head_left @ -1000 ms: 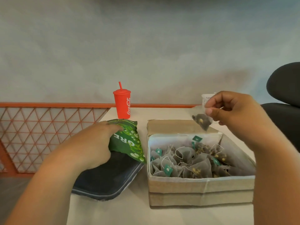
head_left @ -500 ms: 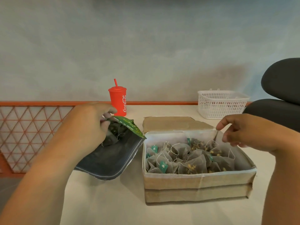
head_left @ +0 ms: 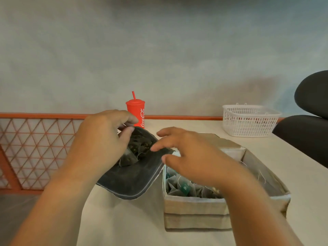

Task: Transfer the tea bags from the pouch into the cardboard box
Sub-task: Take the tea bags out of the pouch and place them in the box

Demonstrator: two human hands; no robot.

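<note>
I see through one camera, and it sits on the person's head. It looks forward and a bit down, across the bench (head_left: 124, 224) to the grey wall (head_left: 159, 50) on the far side.

It is very close. Both arms come up from the near edge, and the left hand (head_left: 99, 139) and right hand (head_left: 193, 157) fill the middle. The pouch (head_left: 131, 180) and the cardboard box (head_left: 195, 206) sit near, just under the camera.

The view is wide. It also takes in the red cup (head_left: 135, 112) and white basket (head_left: 248, 121) at the far edge, an orange railing (head_left: 44, 115) on the left and a black chair (head_left: 312, 96) on the right.
</note>
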